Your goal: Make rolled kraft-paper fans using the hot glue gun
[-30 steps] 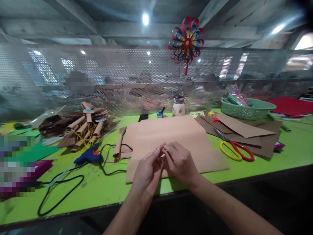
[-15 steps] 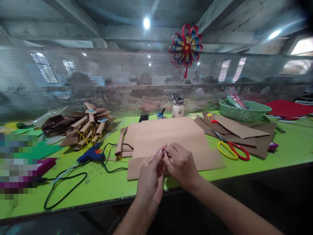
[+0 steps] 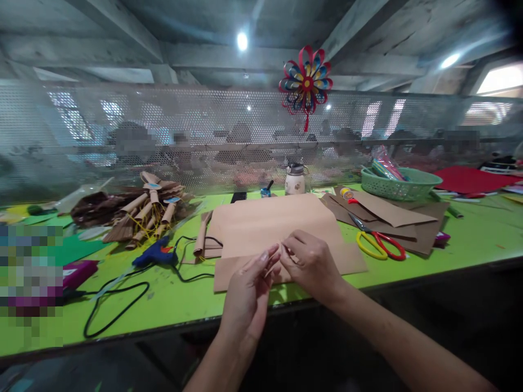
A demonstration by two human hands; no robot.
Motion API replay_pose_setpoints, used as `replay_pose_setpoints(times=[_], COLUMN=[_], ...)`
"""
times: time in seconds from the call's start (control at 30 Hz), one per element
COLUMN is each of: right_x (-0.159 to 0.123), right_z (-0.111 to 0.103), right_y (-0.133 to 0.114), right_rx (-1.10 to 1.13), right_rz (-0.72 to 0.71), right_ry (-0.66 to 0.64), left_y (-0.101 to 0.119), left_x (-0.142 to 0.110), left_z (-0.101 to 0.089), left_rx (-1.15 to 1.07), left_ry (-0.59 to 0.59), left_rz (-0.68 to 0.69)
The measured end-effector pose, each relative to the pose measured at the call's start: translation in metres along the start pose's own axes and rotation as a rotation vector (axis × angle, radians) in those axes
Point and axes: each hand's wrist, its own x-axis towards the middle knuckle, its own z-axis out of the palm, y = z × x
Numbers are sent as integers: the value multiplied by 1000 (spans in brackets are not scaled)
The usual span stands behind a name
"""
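Over the near edge of a large brown paper sheet (image 3: 273,218), my two hands are raised close together. The fingers of my left hand (image 3: 251,283) are curled, with thumb and fingertips near each other; anything between them is too small to make out. My right hand (image 3: 312,264) is closed in a pinch just beside the left fingertips, and what it pinches cannot be seen clearly. The sheet lies on the green table with a folded strip along its front. To its right rest scissors (image 3: 379,244) with one yellow and one red handle.
A blue glue gun (image 3: 155,255) with a black cord lies left of the sheet, near brown paper rolls tied with yellow string (image 3: 149,209). Behind stand a bottle (image 3: 295,181) and a green basket (image 3: 402,185). Brown paper pieces (image 3: 408,233) lie at right.
My fingertips have moved slightly apart, the right hand shifting a little to the right of the left. The view has turned slightly; the things on the table have stayed in place.
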Motion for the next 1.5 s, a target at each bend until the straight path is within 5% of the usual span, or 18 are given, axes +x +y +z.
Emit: replay_pose_setpoints(times=[0.33,0.63,0.8,0.97,1.17,1.33,1.5], right_x=[-9,-99,-137,-158,-164,-116,-71], right_z=[-39,-127,-156,-161,-168,-153,-109], right_y=[3,57,80,94,109,152,204], right_rx=[336,552,315,132,129,-92,-384], right_rz=[73,663,819,698,705,671,644], right_ry=[-179,-482,-481,-310,-426,-421,-615], left_y=[3,23,28,14,-14,-25,-34], left_x=[-1,25,36,48,71,80,81], left_z=[-2,-1,6,11,17,11,-2], left_rx=[87,511,783,1229,1672,1807,1781], left_ry=[33,2,-84,-303,-794,-813,-849], left_rz=[19,247,347,475,847,1060,956])
